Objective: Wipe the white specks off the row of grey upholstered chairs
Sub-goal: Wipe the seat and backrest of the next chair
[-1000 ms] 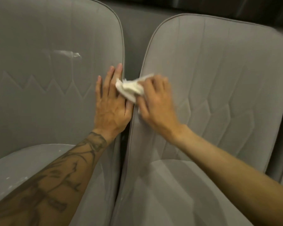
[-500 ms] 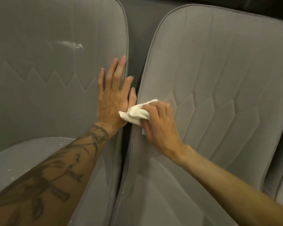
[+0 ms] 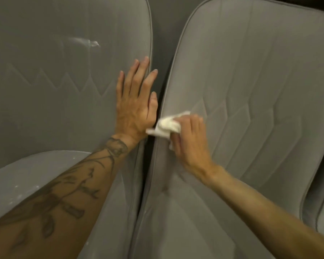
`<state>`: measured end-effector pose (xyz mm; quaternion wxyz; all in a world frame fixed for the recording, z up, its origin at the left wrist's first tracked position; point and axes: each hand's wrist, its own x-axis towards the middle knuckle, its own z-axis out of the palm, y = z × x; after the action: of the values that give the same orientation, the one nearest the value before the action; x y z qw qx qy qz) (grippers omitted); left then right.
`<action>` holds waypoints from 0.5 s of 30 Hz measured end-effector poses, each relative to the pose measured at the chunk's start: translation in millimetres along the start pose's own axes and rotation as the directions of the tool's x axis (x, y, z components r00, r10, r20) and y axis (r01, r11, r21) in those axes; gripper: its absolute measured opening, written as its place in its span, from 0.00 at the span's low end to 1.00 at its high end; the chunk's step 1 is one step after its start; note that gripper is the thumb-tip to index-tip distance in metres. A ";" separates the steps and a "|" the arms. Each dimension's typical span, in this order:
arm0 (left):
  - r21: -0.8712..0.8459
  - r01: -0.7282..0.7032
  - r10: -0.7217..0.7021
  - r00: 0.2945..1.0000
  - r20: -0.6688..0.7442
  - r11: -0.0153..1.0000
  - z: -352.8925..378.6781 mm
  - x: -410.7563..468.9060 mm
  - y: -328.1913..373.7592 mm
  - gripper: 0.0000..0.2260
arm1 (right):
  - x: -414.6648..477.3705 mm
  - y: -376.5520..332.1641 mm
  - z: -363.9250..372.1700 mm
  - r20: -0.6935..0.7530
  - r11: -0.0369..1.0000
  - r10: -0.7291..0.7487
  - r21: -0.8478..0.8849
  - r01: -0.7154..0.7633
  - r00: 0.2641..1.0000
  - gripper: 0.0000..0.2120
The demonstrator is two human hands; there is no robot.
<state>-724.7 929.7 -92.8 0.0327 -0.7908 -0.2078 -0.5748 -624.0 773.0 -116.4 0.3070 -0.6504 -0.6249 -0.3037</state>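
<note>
Loosely crumpled cloth (image 3: 166,126) in right hand (image 3: 192,141), left hand (image 3: 135,107) flat, quilted chair (image 3: 260,86)

Tissue (image 3: 166,126) lower on chair edge (image 3: 171,81)

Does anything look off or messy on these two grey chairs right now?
Yes. The left chair has a white smear high on its backrest and white specks scattered on its seat, pale against the grey fabric. The right hand holds the white cloth at the right chair edge, away from both.
</note>
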 end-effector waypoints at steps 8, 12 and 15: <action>-0.024 0.001 0.000 0.999 0.048 1.000 -7.5 -21.1 -6.6 0.28 | 75.5 -0.8 -1.1 -0.259 0.985 0.162 -0.017 -0.173 0.952 0.11; -0.005 0.015 -0.014 0.988 0.155 1.000 -32.3 -77.0 -15.1 0.28 | 10.8 -17.7 0.4 -0.019 1.000 0.025 -0.017 -0.025 1.000 0.10; 0.012 0.067 -0.068 0.971 0.231 0.998 -42.7 -116.0 -12.3 0.29 | 69.3 2.2 -9.6 -0.169 0.991 0.083 -0.088 -0.099 0.982 0.12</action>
<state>-796.8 894.7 -187.8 -0.0093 -0.8447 -0.2381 -0.4793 -619.5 808.9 -56.4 0.3395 -0.6649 -0.5518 -0.3718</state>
